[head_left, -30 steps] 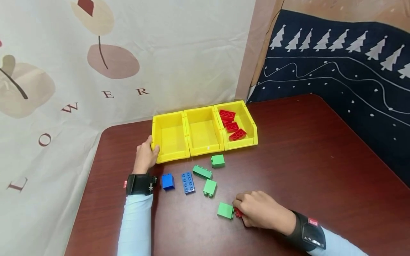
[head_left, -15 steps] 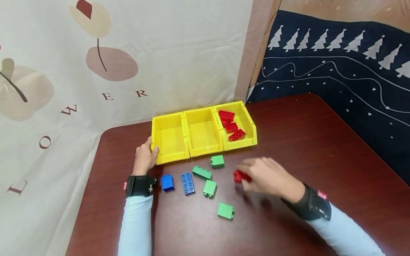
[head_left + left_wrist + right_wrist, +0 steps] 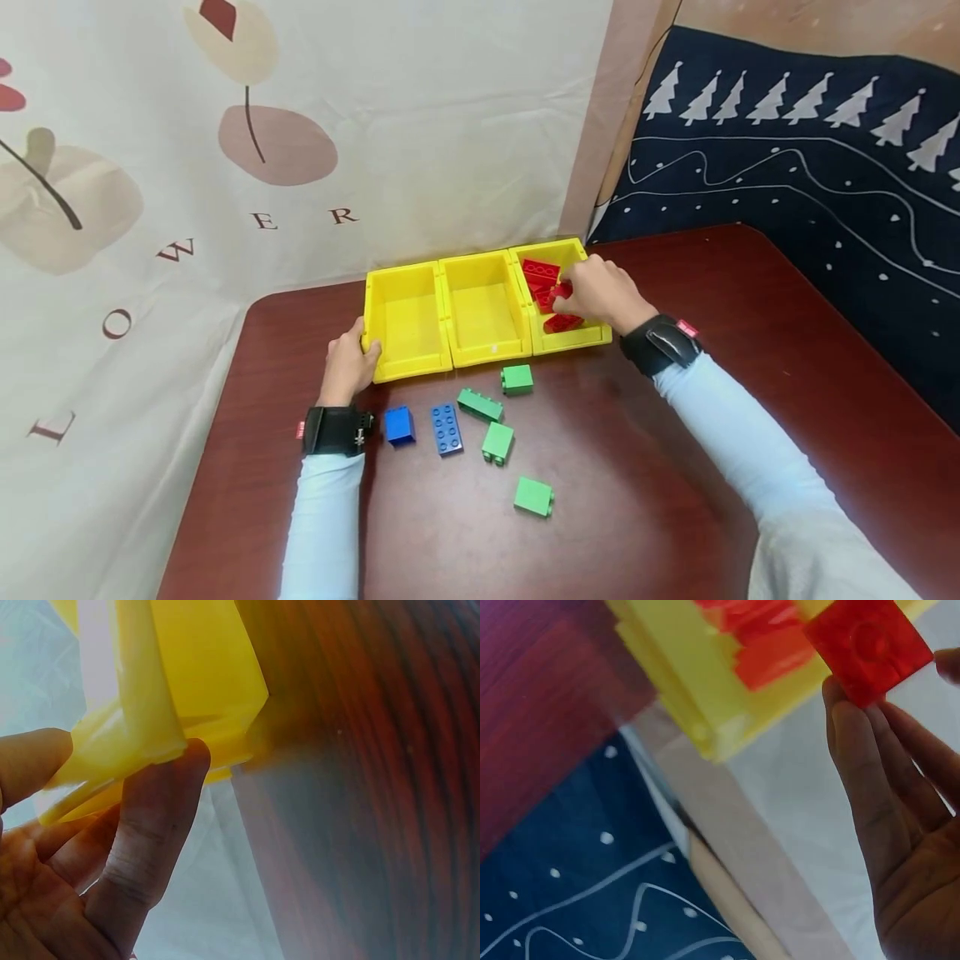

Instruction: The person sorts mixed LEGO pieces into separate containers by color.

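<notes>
My left hand grips the outer wall of the left yellow bin; in the left wrist view the thumb and fingers lie on either side of its edge. Over the right yellow bin, my right hand pinches a red building brick. Inside that bin lie several red bricks, partly covered by the hand. The middle yellow bin stands between these two, and both it and the left bin hold nothing.
In front of the bins lie several green bricks and two blue bricks, one standing and one studs-up. All rest on the dark red table. A pale cloth hangs right behind the bins.
My right hand has lifted the red brick from beside the nearest green brick and carried it away from me into the right bin's space. My left hand has kept its grip.
</notes>
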### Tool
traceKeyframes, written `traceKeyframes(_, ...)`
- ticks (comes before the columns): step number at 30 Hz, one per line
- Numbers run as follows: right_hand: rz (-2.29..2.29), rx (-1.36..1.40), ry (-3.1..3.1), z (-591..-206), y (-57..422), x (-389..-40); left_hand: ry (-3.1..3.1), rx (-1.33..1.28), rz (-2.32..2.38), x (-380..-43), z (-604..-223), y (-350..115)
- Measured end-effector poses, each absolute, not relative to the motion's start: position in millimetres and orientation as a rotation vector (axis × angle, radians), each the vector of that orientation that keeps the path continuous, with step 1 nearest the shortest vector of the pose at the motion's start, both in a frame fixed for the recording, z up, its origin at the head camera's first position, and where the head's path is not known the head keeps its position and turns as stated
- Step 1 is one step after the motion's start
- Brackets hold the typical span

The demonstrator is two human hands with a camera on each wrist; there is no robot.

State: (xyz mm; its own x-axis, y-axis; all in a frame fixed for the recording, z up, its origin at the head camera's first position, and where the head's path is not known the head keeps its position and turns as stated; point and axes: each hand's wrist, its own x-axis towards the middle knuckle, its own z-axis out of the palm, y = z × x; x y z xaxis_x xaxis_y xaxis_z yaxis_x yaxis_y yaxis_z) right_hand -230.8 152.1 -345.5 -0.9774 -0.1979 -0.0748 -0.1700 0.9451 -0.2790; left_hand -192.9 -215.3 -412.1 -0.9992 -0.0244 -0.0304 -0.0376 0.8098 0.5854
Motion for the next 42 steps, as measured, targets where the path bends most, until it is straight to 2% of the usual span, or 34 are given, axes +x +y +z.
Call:
traceKeyframes(11, -0.311, -0.2, 2.949, -364.2, 148.9, -259.7, 2.957, -0.074, 0.966, -192.0, -411.3, -213.4)
traceKeyframes(31, -0.315, -0.166, 2.929, -368.6, 153.9, -258.2, 2.928, -0.106, 0.954, -193.1, -412.3, -213.3)
traceKeyframes(36, -0.364, -0.263, 3.03, -358.9, 151.6, -242.5, 2.938, -0.103, 0.954, -192.7, -413.2, -213.9)
traceKeyframes(42, -0.493, -0.692, 3.165, -353.7, 140.1, -199.2, 2.945, -0.092, 0.95, -193.8, -412.8, -214.0)
